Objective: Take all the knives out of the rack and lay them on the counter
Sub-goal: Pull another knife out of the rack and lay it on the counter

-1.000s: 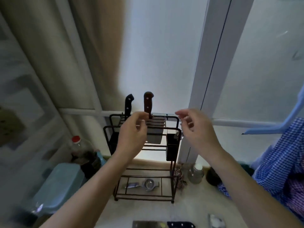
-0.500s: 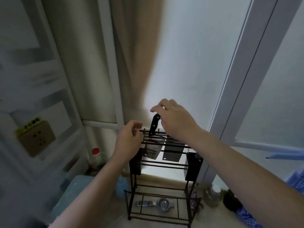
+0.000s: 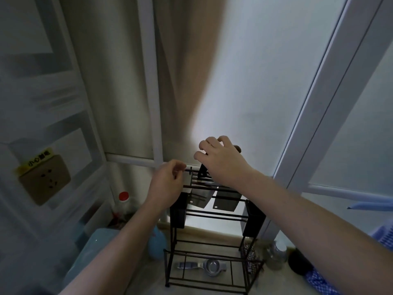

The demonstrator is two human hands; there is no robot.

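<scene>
My left hand (image 3: 168, 184) pinches the top-left rail of the rack (image 3: 212, 213). Two broad steel cleavers (image 3: 225, 202) hang blade-down in its top slots, with the wall (image 3: 255, 81) close behind. My right hand (image 3: 221, 161) curls over their handles; I cannot tell which it grips.

Both bare forearms are reaching up from the bottom of the frame toward its centre, the left from the lower left, the right from the lower right edge. The left hand (image 3: 168, 184), back to the camera, is curling its fingers, thumb and forefinger pinching the top rail of the rack (image 3: 214, 214). Just above and to its right, the right hand (image 3: 221, 162) is arching palm-down, fingers curling over a knife handle (image 3: 238, 148).
</scene>
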